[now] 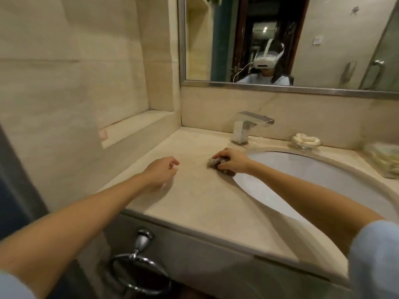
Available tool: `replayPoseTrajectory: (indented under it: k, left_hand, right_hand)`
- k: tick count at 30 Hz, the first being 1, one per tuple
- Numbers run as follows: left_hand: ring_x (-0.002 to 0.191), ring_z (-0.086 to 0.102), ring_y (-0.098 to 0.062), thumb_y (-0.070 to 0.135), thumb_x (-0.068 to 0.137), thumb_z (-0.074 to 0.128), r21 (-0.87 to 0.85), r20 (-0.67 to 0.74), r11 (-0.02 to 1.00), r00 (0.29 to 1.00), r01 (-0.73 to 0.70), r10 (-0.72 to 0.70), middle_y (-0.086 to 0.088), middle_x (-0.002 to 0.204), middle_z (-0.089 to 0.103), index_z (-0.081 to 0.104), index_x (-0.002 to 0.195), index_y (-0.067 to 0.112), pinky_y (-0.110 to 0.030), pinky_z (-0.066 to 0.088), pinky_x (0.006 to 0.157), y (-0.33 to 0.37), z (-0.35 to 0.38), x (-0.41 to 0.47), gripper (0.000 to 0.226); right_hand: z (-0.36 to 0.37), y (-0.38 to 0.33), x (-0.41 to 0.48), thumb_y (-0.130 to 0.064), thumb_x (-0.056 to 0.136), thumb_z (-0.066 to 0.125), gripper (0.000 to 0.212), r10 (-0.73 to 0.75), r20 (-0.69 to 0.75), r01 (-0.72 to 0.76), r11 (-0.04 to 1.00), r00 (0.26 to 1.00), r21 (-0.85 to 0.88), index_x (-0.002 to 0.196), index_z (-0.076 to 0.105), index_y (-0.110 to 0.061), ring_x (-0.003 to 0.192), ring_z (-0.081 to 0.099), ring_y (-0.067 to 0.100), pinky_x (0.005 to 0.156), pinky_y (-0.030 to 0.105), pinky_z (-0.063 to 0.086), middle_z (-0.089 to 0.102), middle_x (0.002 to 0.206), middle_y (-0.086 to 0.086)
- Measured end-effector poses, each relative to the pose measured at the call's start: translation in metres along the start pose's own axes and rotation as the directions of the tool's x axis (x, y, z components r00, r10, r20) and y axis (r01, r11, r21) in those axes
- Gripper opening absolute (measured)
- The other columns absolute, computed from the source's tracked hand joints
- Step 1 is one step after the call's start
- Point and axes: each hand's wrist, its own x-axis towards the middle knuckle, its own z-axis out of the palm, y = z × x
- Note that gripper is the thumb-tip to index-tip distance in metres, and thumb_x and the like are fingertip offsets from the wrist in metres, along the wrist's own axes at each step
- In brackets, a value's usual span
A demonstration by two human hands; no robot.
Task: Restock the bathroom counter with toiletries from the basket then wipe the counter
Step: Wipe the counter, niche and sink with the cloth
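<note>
My right hand (232,161) grips a crumpled grey cloth (214,163) and presses it onto the beige marble counter (194,195), just left of the sink rim and in front of the faucet. My left hand (162,170) hovers over the counter's left part, fingers loosely curled, holding nothing. A glass soap dish (306,140) with pale soaps stands behind the sink on the right. At the far right edge sits a tray of packaged toiletries (386,160), blurred.
A white oval sink basin (313,180) fills the right of the counter. A chrome square faucet (245,128) stands behind it. A mirror (280,39) hangs on the back wall. A chrome towel ring (138,270) hangs below the counter front. A tiled ledge (138,128) runs on the left.
</note>
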Motion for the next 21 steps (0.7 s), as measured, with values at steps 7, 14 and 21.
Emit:
replayPoseTrajectory:
  k: [7, 14, 21]
  left_hand:
    - [0.122, 0.052, -0.019, 0.026, 0.096, 0.048, 0.077, 0.004, 0.992, 0.995, -0.104, 0.104, -0.002, 0.134, 0.053, 0.054, 0.125, 0.022, -0.033, 0.042, 0.103, 0.007, 0.009, -0.001, 0.03]
    - [0.13, 0.043, -0.021, 0.023, 0.094, 0.046, 0.296, -0.105, 0.953, 0.989, -0.07, 0.105, -0.002, 0.146, 0.037, 0.041, 0.138, 0.021, -0.035, 0.039, 0.105, -0.001, -0.043, 0.012, 0.045]
    - [0.148, 0.003, -0.025, 0.015, 0.094, 0.036, 0.381, -0.221, 0.911, 0.973, 0.155, -0.073, -0.012, 0.159, 0.001, 0.008, 0.151, 0.008, -0.034, 0.006, 0.121, -0.042, -0.09, 0.058, 0.064]
  right_hand:
    - [-0.009, 0.005, -0.06, -0.014, 0.067, 0.054, 0.037, -0.128, 0.197, 0.107, 0.987, 0.972, 0.118, 0.1, 0.069, -0.017, 0.094, 0.056, 0.011, 0.083, 0.017, 0.046, 0.056, 0.109, -0.003]
    - [-0.082, -0.032, -0.046, -0.015, 0.077, 0.056, 0.03, 0.035, 0.54, -0.043, 0.999, 0.841, 0.002, 0.104, 0.07, -0.016, 0.071, 0.061, 0.008, 0.063, 0.017, 0.048, 0.069, 0.087, -0.001]
    - [-0.093, -0.106, 0.11, -0.034, 0.091, 0.056, 0.03, 0.061, -0.001, -0.056, 0.924, 0.998, 0.378, 0.113, 0.06, -0.014, 0.091, 0.059, 0.022, 0.072, 0.028, 0.05, 0.061, 0.108, 0.011]
